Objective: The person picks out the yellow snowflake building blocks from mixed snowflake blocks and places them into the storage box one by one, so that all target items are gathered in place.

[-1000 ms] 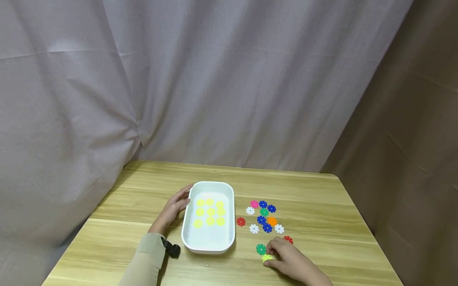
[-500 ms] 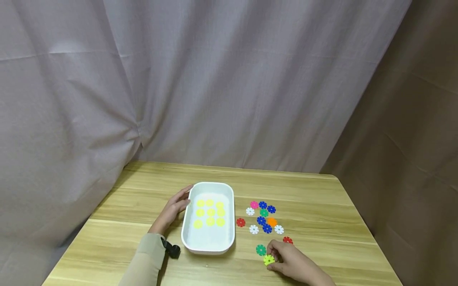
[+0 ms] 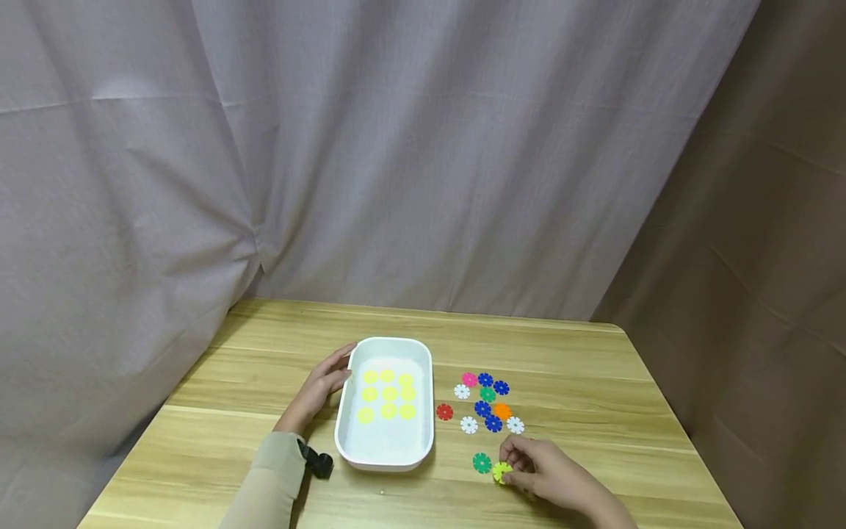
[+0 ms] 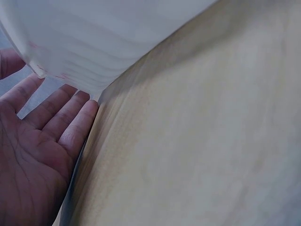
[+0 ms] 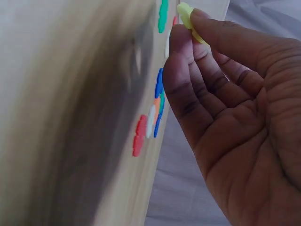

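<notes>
My right hand (image 3: 545,470) pinches a yellow notched plastic disc (image 3: 500,472) between thumb and fingertips, also at the top of the right wrist view (image 5: 188,19). Close beside it, a green notched disc (image 3: 482,463) lies flat on the table. The left hand (image 3: 317,387) touches the left side of a white tray (image 3: 383,445); in the left wrist view its fingers (image 4: 70,127) stretch nearly straight up to the tray wall. Several yellow discs (image 3: 390,394) are spread over the tray's floor.
Right of the tray lie loose discs: pink (image 3: 469,379), blue (image 3: 493,423), orange (image 3: 502,411), white (image 3: 468,425), green (image 3: 487,394) and red (image 3: 445,412). A red disc (image 5: 139,135) shows beyond the right hand in its wrist view. A grey curtain (image 3: 423,184) hangs behind the wooden table (image 3: 595,382).
The right hand has taken hold of the yellow disc and moved it slightly right, beside the green one. It now covers a red disc seen before. The left hand and tray stay put.
</notes>
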### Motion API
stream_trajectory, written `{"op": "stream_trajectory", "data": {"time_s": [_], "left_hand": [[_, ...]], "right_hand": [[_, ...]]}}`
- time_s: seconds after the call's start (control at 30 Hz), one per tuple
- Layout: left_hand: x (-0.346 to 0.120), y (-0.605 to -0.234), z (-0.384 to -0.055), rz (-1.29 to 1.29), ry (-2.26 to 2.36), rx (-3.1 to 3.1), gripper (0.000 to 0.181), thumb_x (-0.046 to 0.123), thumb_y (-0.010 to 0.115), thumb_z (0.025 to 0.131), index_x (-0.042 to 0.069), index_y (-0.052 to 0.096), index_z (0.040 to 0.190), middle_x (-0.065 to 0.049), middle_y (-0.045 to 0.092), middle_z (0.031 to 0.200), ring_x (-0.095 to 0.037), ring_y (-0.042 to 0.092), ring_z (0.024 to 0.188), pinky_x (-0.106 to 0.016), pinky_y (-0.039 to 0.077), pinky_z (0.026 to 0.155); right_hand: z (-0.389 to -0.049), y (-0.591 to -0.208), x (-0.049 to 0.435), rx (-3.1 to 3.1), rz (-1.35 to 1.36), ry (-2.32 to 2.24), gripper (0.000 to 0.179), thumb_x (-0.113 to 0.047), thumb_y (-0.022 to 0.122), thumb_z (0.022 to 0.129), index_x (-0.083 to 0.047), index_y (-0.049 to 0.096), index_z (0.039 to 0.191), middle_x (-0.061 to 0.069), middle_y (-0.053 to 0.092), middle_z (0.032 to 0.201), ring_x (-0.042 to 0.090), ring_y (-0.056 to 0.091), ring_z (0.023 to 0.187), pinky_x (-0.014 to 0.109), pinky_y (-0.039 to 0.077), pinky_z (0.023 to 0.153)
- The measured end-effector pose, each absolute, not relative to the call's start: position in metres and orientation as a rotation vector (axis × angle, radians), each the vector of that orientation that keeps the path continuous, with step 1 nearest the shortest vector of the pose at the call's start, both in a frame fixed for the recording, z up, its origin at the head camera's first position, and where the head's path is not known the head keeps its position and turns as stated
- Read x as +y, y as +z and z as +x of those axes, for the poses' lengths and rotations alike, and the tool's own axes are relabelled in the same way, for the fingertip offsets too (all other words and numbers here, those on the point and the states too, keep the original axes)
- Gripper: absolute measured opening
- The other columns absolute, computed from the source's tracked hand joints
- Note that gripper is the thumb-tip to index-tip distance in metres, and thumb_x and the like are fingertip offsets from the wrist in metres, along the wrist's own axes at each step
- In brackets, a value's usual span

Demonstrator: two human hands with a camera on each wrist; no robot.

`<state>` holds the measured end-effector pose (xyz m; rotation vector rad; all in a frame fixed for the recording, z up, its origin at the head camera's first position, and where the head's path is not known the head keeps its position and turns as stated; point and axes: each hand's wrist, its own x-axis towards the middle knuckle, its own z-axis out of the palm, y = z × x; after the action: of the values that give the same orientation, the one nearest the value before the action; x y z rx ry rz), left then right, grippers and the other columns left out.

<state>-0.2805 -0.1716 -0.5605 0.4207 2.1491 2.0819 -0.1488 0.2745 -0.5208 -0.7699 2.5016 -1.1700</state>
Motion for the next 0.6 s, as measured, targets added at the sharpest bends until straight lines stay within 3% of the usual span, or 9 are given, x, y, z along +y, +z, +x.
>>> {"op": "stream_trajectory", "data": {"time_s": [0.6], "left_hand": [[-0.173, -0.560, -0.281, 0.397, 2.063, 2.147, 0.056, 0.011, 0.053, 0.101, 0.021, 0.042, 0.154, -0.023, 0.048, 0.148, -0.039, 0.050, 0.133, -0.039, 0.047, 0.107]], "right_hand": [[-0.194, -0.497, 0.237, 2.514, -0.950, -1.139, 0.019, -0.015, 0.075, 0.091, -0.013, 0.062, 0.105, -0.006, 0.065, 0.091, 0.008, 0.062, 0.084, 0.025, 0.057, 0.073]]}}
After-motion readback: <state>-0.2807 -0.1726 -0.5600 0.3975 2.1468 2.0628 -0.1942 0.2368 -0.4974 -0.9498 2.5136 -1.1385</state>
